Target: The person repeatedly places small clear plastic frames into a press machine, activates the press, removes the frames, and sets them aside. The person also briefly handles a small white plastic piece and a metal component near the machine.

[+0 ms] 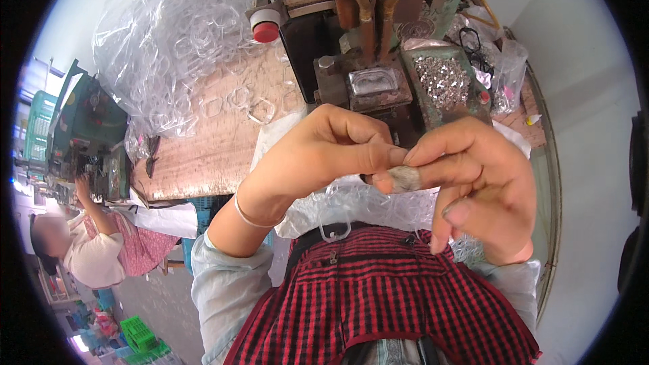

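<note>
My left hand (331, 145) and my right hand (483, 172) meet in front of the press, fingertips touching. Both are closed in a pinch; whatever lies between the tips is too small or hidden to make out. A grey wrap (404, 179) covers one fingertip of the right hand. Just beyond the hands, a metal die block (375, 84) sits on the press bed. To its right stands a tray (420, 71) heaped with small shiny metal pieces (443, 81). Below the hands, transparent plastic frames (334, 226) lie on plastic sheeting over my lap.
Transparent bags and loose plastic frames (260, 111) cover much of the wooden table (209, 155) at left. A red push button (266, 32) juts from the press. Cables and a bag (510, 71) crowd the right. At far left another person (101, 250) works at a green machine (88, 122).
</note>
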`<state>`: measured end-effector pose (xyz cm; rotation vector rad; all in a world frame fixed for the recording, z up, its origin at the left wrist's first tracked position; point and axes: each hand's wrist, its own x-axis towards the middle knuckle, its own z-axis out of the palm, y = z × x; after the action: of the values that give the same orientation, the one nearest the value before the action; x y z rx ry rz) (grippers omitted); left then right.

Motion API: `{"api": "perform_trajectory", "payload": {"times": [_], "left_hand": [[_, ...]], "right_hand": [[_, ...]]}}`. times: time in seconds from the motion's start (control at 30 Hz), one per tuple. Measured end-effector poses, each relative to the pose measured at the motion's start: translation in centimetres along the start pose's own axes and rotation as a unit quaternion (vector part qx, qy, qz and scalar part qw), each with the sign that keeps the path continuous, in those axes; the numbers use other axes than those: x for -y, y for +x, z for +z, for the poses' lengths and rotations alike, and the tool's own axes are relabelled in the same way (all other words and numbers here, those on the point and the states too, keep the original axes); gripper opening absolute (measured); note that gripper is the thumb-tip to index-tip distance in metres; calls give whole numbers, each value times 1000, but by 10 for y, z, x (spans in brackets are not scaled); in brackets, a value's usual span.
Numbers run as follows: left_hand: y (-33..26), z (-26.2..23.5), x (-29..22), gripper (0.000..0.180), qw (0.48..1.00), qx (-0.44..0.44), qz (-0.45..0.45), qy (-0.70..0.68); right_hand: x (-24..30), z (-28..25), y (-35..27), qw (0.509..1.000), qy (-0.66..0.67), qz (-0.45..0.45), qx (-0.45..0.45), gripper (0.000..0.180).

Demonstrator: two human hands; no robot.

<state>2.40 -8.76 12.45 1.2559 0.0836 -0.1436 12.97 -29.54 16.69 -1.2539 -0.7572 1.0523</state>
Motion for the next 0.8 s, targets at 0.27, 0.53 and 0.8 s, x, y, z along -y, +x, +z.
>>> {"api": "perform_trajectory", "payload": {"times": [0.27,0.53,0.8], "left_hand": [[11,-18,0,23,388,-299,560,669],[7,-11,5,32,270,-253,559,742],[-22,-1,1,25,268,-204,553,762]], "right_hand": [[29,-35,41,980,89,-41,173,53],[14,-45,46,939,305,-18,160,55],[5,-37,36,920,376,18,106,59]]}}
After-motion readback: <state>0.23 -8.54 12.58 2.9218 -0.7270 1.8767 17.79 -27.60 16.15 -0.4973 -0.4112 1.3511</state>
